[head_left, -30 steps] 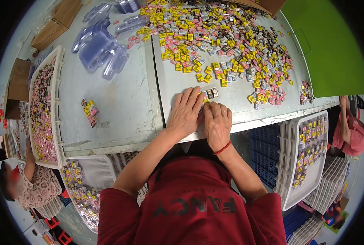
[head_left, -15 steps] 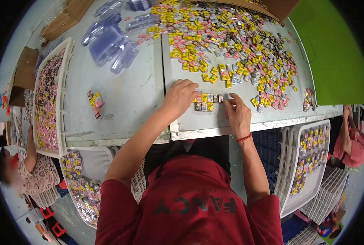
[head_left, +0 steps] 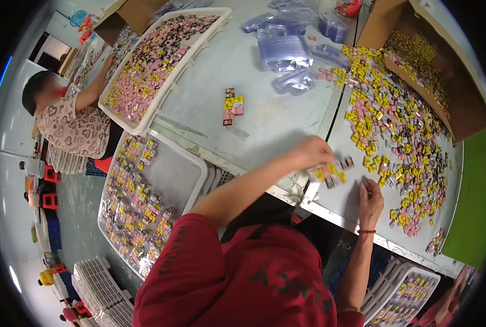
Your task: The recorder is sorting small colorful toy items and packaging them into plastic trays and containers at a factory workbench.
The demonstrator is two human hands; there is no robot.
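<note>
My left hand (head_left: 315,153) is closed at the fingertips on a small block of joined miniature packs (head_left: 329,173) in yellow, pink, grey and black. The block is smeared by motion, and my fingers hide part of its upper edge. One dark pack (head_left: 348,162) shows at its right end; I cannot tell if it is attached. To the right, my right hand (head_left: 370,203), with a red bead bracelet, rests over the table edge with loosely bent fingers and nothing visible in them. A big pile of loose miniature packs (head_left: 401,131) spreads beyond it.
A tipped cardboard box (head_left: 471,103) spills packs at the far right. Clear plastic trays (head_left: 283,53) lie at the back; a small pack group (head_left: 232,107) lies left. White crates (head_left: 145,128) hold packs, loose and grouped. A co-worker (head_left: 71,117) sits at the left.
My view has swung to the left. The pack block, which lay flat between my hands, is now tilted in my left hand and nearer the table seam. My right hand is farther from it.
</note>
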